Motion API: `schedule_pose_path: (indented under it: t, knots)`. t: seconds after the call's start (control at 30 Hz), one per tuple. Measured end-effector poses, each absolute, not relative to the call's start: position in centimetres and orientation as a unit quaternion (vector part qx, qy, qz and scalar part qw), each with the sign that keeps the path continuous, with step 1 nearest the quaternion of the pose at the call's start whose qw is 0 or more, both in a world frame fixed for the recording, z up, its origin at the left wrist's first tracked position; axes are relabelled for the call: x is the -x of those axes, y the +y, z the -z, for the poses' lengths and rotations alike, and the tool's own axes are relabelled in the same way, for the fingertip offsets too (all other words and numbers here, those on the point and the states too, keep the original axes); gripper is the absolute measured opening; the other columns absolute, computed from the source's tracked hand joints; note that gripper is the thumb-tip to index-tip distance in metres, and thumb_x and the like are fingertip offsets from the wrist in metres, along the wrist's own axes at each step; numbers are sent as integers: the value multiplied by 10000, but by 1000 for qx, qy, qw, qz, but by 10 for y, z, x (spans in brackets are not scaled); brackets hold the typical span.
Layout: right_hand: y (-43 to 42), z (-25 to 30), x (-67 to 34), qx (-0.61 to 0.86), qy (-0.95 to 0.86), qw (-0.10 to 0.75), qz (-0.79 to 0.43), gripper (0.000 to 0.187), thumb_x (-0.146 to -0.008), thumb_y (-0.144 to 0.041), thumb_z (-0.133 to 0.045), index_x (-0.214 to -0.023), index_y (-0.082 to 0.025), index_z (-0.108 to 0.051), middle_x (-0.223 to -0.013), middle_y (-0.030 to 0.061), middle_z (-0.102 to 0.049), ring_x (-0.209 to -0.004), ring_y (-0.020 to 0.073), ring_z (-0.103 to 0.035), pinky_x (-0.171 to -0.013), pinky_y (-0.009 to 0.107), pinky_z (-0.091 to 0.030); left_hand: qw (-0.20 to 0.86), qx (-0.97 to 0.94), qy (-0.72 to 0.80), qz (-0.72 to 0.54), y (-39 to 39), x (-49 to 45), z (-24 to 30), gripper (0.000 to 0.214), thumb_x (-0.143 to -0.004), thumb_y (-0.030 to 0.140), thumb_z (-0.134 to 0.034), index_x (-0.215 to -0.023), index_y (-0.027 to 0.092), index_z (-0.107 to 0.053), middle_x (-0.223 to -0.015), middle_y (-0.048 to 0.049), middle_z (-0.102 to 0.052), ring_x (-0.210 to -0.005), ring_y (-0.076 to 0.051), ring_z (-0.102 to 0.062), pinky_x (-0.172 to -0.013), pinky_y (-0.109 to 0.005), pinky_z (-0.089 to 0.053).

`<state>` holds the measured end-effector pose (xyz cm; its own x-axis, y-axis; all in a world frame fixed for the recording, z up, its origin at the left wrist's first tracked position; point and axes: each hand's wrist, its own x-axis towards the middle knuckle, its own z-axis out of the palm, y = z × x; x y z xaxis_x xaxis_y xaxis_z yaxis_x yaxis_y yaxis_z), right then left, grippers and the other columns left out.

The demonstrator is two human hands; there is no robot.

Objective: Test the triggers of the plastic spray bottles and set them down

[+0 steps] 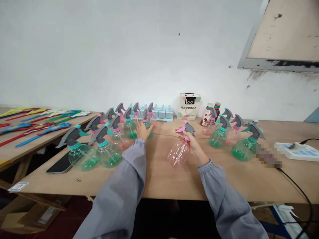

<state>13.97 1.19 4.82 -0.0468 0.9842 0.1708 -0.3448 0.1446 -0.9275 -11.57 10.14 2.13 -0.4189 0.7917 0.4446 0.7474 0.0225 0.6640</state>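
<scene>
My right hand grips a pink see-through spray bottle with a pink and grey trigger head, holding it tilted just above the wooden table. My left hand reaches far forward and closes on a green spray bottle among a cluster of several green and pink spray bottles on the left of the table. Both arms wear grey sleeves.
Another group of spray bottles stands at the right. A black phone lies at the left front. A white paper bag, two small drink bottles, a power strip with cable, and coloured plastic strips on a side table.
</scene>
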Motion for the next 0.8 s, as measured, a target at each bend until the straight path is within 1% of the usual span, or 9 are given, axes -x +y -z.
schedule_pose_path:
  t: [0.07,0.13,0.27,0.37,0.47,0.63,0.8]
  knots:
    - [12,-51,-142,336,-461,582,-580,388,-620,-379,-784,-983,-262,-716,-1007,47,-811,-949,267,-764,-847,388,-599,-5,-558,717,-418,82,111,-14,690,-835,526,-694,-1374,153,-479,-1458,-287,-526,-1374,-463,-506,-1078,-626,-410]
    - [13,-56,-143,318,-470,572,-592,381,-630,-345,-744,-1001,-265,-720,-1022,47,-814,-958,276,-767,-828,396,-607,-31,-583,707,-399,60,107,-6,715,-818,574,-703,-1368,166,-498,-1448,-267,-538,-1348,-461,-516,-1079,-609,-412]
    - [16,-70,-137,299,-496,555,-597,434,-603,-305,-686,-1034,-267,-720,-1044,35,-811,-1002,279,-761,-763,363,-596,-59,-609,682,-401,23,104,14,680,-779,617,-725,-1267,173,-561,-1277,-219,-629,-1253,-439,-573,-1046,-573,-448]
    - [18,-83,-128,292,-520,543,-591,472,-578,-308,-670,-1046,-263,-720,-1026,36,-811,-999,276,-759,-685,320,-567,-41,-630,629,-454,13,103,24,722,-740,601,-765,-1290,191,-541,-1242,-178,-637,-1229,-379,-606,-1049,-501,-482]
    - [19,-87,-120,291,-528,545,-583,480,-576,-313,-666,-1050,-264,-720,-1027,36,-811,-996,263,-757,-622,274,-527,-6,-643,591,-487,13,104,27,752,-746,562,-772,-1352,212,-497,-1247,-144,-653,-1221,-330,-631,-1058,-443,-497]
    - [22,-79,-112,305,-521,534,-592,472,-589,-324,-663,-1054,-259,-711,-1038,33,-809,-991,249,-757,-629,261,-530,10,-649,590,-481,14,106,26,778,-767,563,-750,-1404,224,-460,-1265,-137,-666,-1241,-329,-633,-1056,-439,-504]
    - [26,-70,-111,300,-510,530,-607,430,-596,-307,-670,-1021,-257,-717,-1046,25,-811,-992,243,-761,-642,256,-545,17,-653,589,-475,14,108,25,754,-774,555,-743,-1400,236,-466,-1278,-131,-669,-1254,-329,-634,-1054,-438,-507]
